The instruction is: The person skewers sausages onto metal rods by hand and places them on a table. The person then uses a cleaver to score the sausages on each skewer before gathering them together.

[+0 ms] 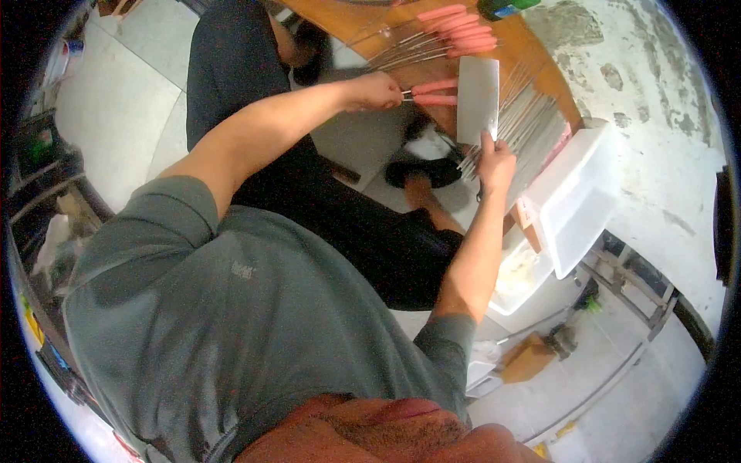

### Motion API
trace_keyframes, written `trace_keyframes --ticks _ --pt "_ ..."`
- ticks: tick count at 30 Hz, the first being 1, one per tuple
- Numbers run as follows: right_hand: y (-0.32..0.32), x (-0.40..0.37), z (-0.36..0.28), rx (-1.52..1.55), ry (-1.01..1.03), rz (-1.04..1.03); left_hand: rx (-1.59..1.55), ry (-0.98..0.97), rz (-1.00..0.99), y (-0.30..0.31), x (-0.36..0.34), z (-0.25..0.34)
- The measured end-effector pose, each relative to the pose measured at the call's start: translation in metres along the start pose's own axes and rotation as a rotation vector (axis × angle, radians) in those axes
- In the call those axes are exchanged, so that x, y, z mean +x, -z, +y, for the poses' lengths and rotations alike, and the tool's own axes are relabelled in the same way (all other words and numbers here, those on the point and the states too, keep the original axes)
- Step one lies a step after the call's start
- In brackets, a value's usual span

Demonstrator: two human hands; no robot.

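My left hand [374, 91] is closed around the thin sticks of two pink skewered sausages [435, 99], whose far ends reach the cleaver's edge. In my right hand [495, 163] is a cleaver [478, 96], its broad, pale blade extending away from me over the wooden board [559, 73]. Just beyond lies a heap of pink skewered sausages [463, 29], sticks pointing left. A spread of bare skewers [525, 116] lies right of the cleaver, partly covered by the blade and hand. Motion blurs the skewers slightly.
A white plastic bin [579, 204] stands to the right, near a second white container [515, 282] with pale contents. A green object [505, 8] sits at the board's far edge. A cardboard box [527, 357] rests on the floor. My legs and feet are below the board.
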State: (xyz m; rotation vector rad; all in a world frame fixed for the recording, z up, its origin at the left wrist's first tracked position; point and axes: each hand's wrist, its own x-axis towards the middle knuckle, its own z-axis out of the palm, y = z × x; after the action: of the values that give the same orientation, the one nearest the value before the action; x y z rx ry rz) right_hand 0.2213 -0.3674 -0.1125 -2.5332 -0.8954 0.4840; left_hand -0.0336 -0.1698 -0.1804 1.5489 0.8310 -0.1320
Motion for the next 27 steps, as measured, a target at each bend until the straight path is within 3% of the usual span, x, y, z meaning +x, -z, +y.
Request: trace_keyframes --ticks 4,7,13,16,19,23,27 --pt "0.001 0.003 -0.001 -0.108 0.103 -0.078 0.004 0.018 0.017 0.004 0.002 -0.002" --pt "0.016 -0.007 0.0 -0.07 0.032 -0.153 -0.056 -0.036 0.023 0.004 0.002 -0.003" --pt "0.005 0.01 0.0 0.1 -0.035 -0.045 -0.192 0.068 0.003 0.004 -0.005 -0.001" --pt "0.007 0.009 -0.005 -0.125 0.098 -0.032 -0.202 0.086 0.014 0.006 -0.011 0.008" --pt "0.015 -0.004 0.002 -0.163 0.175 -0.007 -0.03 -0.004 0.002 0.01 0.0 -0.003" --pt "0.029 -0.008 0.014 0.055 -0.025 -0.162 -0.118 0.027 -0.025 0.007 -0.004 -0.002" --pt "0.025 -0.009 0.013 0.085 -0.054 0.014 -0.124 0.018 0.007 0.006 -0.012 0.007"
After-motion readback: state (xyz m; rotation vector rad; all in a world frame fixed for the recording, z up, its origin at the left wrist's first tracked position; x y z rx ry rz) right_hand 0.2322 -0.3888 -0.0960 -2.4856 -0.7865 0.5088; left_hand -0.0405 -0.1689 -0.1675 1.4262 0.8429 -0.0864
